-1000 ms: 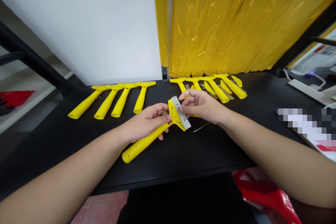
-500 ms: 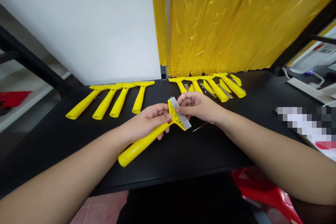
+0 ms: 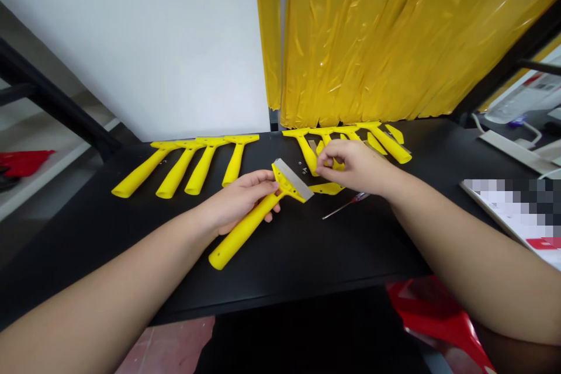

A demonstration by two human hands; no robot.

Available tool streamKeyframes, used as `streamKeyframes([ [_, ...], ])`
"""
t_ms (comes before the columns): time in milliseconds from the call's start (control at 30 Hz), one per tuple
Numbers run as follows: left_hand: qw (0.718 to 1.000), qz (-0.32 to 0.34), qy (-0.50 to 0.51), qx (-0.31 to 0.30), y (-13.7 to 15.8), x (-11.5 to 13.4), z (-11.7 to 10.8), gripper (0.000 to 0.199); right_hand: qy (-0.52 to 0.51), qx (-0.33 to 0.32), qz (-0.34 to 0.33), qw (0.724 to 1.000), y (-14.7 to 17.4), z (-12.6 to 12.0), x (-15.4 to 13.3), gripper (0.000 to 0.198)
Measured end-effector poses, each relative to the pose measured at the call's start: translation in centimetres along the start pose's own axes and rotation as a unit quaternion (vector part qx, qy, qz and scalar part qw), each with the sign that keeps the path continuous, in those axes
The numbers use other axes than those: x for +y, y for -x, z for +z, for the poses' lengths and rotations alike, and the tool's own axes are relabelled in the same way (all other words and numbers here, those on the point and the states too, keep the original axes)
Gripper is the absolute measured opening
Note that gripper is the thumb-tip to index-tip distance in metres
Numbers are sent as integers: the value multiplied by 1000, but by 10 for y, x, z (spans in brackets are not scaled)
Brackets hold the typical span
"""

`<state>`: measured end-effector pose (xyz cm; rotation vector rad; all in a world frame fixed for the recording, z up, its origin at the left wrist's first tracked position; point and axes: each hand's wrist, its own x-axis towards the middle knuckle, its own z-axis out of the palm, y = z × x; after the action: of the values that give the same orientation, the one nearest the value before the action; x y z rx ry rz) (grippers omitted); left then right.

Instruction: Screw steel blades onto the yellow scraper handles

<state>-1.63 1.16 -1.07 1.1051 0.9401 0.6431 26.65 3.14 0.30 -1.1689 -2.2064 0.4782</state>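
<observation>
My left hand [image 3: 249, 197] is closed around the neck of a yellow plastic scraper [image 3: 243, 231], its handle slanting toward the table's front edge. A flat metal blade [image 3: 294, 178] lies along the scraper's head. My right hand [image 3: 350, 165] is apart from the scraper, above the table, its fingers curled toward the thumb; whether anything is between the fingertips is hidden. Below it lie a flat yellow cover piece [image 3: 326, 188] and a thin screwdriver [image 3: 344, 207] with a clear handle. A few tiny screws [image 3: 304, 171] are scattered between the two hands.
Several yellow scraper handles [image 3: 199, 169] line the black table [image 3: 272, 269] at back left. More handles [image 3: 397, 151], with loose cover pieces and blades, lie at back right. Behind stand a white panel [image 3: 188, 41] and a yellow plastic curtain [image 3: 350, 41]. A partly blurred box-like item [image 3: 495, 201] is at right.
My right hand has let go of the blade and moved right, uncovering the cover piece and tiny screws. My left hand has shifted the scraper slightly up.
</observation>
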Motion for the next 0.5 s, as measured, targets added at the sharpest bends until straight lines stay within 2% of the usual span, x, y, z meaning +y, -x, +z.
streamKeyframes([
  [67, 1000, -2, 3, 6, -1, 0, -1, 18, 94, -86, 16, 992, 6, -9, 1, 8],
  [133, 1000, -6, 2, 10, -1, 1, -2, 17, 161, -140, 49, 976, 11, -12, 2, 7],
  [233, 1000, -10, 2, 12, -2, 1, -2, 17, 211, -154, 73, 963, 15, -9, 4, 15],
  [333, 1000, -11, 1, 12, -2, 1, -2, 17, 208, -158, 72, 963, 16, -5, 4, 12],
  [500, 1000, -10, -1, 12, -2, 2, -2, 16, 202, -206, 57, 956, 14, -5, -11, 10],
])
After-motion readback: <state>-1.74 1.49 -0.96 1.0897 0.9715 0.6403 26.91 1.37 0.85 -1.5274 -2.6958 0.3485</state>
